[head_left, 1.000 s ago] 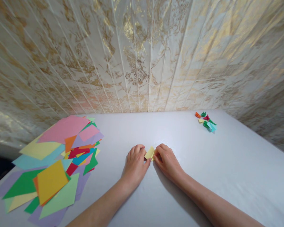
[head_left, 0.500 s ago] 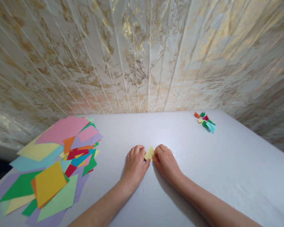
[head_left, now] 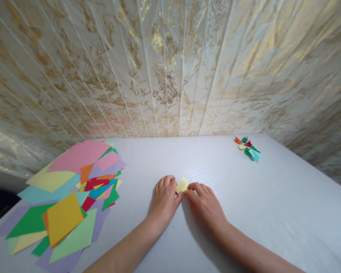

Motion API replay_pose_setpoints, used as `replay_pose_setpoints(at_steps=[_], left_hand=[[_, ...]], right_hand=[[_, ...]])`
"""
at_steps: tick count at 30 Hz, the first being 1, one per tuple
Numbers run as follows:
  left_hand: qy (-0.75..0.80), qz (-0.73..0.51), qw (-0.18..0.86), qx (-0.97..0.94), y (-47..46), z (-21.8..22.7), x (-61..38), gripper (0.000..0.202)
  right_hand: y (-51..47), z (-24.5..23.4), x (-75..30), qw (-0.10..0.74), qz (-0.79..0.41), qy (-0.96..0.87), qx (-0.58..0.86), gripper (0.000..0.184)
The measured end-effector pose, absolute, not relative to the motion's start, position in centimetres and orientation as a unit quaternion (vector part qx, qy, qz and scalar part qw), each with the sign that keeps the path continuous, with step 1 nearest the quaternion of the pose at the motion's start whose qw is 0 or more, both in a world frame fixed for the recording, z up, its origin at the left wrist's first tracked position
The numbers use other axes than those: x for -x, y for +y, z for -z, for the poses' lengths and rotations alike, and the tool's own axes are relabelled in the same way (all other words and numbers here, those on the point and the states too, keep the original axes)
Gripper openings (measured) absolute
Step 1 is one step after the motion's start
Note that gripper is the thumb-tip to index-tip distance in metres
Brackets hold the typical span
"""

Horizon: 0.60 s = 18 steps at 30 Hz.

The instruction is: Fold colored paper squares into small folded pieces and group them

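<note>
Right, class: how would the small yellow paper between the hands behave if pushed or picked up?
Probably very light: the paper looks small and thin. Likely floppy, bending under fingertip pressure. It may slide easily on the glossy table.

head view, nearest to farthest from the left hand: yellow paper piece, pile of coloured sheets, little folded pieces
1. yellow paper piece, at the left hand fingertips
2. pile of coloured sheets, to its left
3. little folded pieces, far right
</note>
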<state>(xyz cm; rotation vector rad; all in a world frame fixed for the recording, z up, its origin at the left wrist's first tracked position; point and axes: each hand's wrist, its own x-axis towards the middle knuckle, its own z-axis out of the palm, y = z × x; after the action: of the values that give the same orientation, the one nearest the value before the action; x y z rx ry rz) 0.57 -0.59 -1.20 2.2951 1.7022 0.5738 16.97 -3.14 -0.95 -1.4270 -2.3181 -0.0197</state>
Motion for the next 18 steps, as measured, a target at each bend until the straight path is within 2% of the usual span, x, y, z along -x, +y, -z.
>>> replay_pose_setpoints(at_steps=[10, 18], left_hand=[[0.579, -0.189, 0.107, -0.786, -0.6, 1.1, -0.6, 0.015], [0.582, -0.187, 0.106, -0.784, -0.6, 0.9, -0.7, 0.017]], right_hand=[[-3.5, -0.4, -18.1, 0.124, 0.098, -0.833, 0.53, 0.014], [-3.4, 0.4, -17.1, 0.165, 0.097, -0.854, 0.483, 0.012]])
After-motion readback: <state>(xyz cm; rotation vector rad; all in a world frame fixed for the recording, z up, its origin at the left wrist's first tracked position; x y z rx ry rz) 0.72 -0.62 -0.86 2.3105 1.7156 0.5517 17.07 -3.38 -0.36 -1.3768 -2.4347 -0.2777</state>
